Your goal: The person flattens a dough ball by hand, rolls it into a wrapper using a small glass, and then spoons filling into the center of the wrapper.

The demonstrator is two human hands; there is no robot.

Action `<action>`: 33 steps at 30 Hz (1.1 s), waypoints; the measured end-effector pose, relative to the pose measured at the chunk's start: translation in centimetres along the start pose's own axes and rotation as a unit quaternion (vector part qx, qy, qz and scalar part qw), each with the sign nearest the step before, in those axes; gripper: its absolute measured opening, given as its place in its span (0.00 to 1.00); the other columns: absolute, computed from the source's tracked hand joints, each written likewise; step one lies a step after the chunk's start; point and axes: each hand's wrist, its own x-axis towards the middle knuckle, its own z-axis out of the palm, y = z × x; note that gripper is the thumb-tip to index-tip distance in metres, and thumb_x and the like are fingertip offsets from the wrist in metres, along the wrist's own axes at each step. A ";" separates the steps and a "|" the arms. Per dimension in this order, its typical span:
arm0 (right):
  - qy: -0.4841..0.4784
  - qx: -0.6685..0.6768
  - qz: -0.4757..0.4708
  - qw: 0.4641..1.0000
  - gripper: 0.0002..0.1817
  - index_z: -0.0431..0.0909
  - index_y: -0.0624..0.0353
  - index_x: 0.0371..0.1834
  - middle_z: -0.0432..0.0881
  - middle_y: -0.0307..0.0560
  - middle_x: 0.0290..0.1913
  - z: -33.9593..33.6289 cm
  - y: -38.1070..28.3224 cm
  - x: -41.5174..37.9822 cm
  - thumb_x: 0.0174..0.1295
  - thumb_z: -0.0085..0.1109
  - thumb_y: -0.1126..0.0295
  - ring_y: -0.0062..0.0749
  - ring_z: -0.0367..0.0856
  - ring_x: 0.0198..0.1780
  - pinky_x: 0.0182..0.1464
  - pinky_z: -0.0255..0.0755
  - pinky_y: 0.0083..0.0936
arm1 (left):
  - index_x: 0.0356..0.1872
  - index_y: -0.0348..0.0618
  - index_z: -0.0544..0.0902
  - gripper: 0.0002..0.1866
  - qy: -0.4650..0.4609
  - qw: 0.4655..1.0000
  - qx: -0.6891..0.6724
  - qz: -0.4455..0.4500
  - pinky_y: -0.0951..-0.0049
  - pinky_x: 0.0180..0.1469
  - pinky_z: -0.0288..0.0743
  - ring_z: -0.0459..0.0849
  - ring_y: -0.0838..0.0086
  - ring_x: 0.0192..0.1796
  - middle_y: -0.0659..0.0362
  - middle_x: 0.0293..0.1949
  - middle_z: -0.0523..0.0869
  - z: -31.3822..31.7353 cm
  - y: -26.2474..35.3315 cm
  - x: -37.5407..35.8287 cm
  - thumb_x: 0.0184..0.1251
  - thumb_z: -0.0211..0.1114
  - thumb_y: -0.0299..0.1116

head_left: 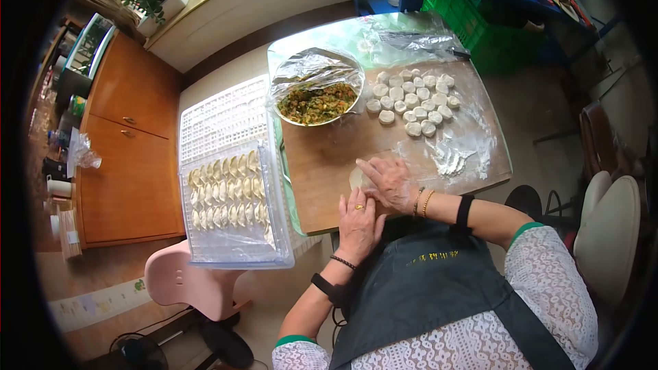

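Note:
A thin round dough wrapper (357,179) lies on the wooden board near its front edge, partly covered by my hands. My right hand (389,183) rests over its right side, fingers stretched out towards the upper left; whatever lies beneath the palm is hidden. At the wrapper's lower edge, my left hand (358,225) touches down with straight fingers, its thumb apart, close against the right hand. Several flattened dough pieces (412,101) dusted with flour sit farther back on the board. To their left stands a bowl of chopped filling (317,104), half covered with crumpled plastic film (312,67).
The wooden board (322,157) bears a heap of flour (452,159) at right. Left of it, a plastic tray (279,247) holds rows of dumplings (226,190). Plastic bags (418,44) lie at the back. A pink stool (179,281) stands at lower left, an orange cabinet (127,171) beyond.

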 end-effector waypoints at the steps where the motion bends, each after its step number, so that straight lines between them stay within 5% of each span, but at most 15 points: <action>1: 0.001 -0.015 0.000 1.000 0.42 0.61 0.55 0.69 0.74 0.50 0.51 0.2 -0.2 0.0 0.52 0.67 0.53 0.44 0.74 0.53 0.54 0.64 0.40 | 0.62 0.37 0.70 0.33 -0.002 1.000 0.005 0.013 0.48 0.70 0.52 0.63 0.52 0.69 0.44 0.65 0.68 0.0 -0.4 -0.2 0.56 0.68 0.42; 2: -0.046 -0.001 0.062 0.997 0.43 0.61 0.55 0.68 0.74 0.50 0.52 0.1 0.3 0.7 0.51 0.66 0.49 0.44 0.73 0.54 0.54 0.63 0.40 | 0.62 0.37 0.70 0.34 -0.002 1.000 0.010 0.024 0.48 0.71 0.51 0.62 0.52 0.70 0.45 0.66 0.67 -0.3 -0.7 -0.1 0.56 0.68 0.42; 10: 0.085 0.098 0.138 0.982 0.40 0.60 0.54 0.69 0.75 0.51 0.51 1.0 3.9 1.7 0.57 0.61 0.46 0.42 0.75 0.50 0.50 0.64 0.40 | 0.62 0.37 0.70 0.34 0.006 1.000 0.020 -0.001 0.54 0.65 0.58 0.65 0.52 0.66 0.44 0.65 0.67 -0.5 0.3 -0.3 0.56 0.69 0.43; 17: 0.016 -0.011 -0.040 0.999 0.38 0.62 0.52 0.69 0.75 0.45 0.48 0.5 -0.3 0.9 0.56 0.62 0.50 0.42 0.73 0.51 0.52 0.63 0.39 | 0.61 0.37 0.71 0.32 0.009 1.000 -0.009 0.000 0.52 0.67 0.56 0.64 0.52 0.68 0.44 0.65 0.68 -0.5 0.1 -0.2 0.57 0.68 0.42; 22: -0.062 -0.028 0.104 0.992 0.41 0.61 0.57 0.67 0.75 0.49 0.49 0.4 1.4 4.1 0.55 0.62 0.45 0.41 0.73 0.52 0.54 0.62 0.40 | 0.64 0.39 0.70 0.34 0.003 0.999 0.037 0.022 0.49 0.71 0.50 0.61 0.54 0.71 0.46 0.67 0.66 -0.4 -1.4 -0.5 0.57 0.67 0.44; 26: 0.081 0.042 0.128 0.988 0.41 0.58 0.54 0.71 0.75 0.49 0.47 1.2 3.5 3.5 0.57 0.63 0.50 0.40 0.74 0.52 0.53 0.63 0.40 | 0.63 0.39 0.71 0.34 0.008 0.999 0.032 -0.010 0.50 0.69 0.53 0.62 0.53 0.69 0.45 0.65 0.67 -0.2 -0.4 -0.5 0.57 0.67 0.46; 30: -0.015 0.054 0.039 0.998 0.40 0.59 0.51 0.71 0.74 0.48 0.49 -1.0 1.3 1.0 0.54 0.65 0.61 0.42 0.74 0.51 0.51 0.63 0.39 | 0.63 0.38 0.71 0.34 -0.033 0.996 -0.050 -0.060 0.51 0.69 0.54 0.63 0.51 0.69 0.43 0.65 0.68 -0.2 0.7 -0.2 0.57 0.67 0.45; 33: -0.010 -0.034 -0.068 0.997 0.39 0.60 0.50 0.70 0.73 0.48 0.51 -0.4 -0.2 -1.4 0.54 0.64 0.59 0.41 0.73 0.53 0.51 0.62 0.39 | 0.64 0.38 0.70 0.35 0.017 0.999 0.022 -0.017 0.49 0.70 0.52 0.61 0.51 0.70 0.43 0.66 0.66 0.1 0.1 -0.6 0.57 0.67 0.45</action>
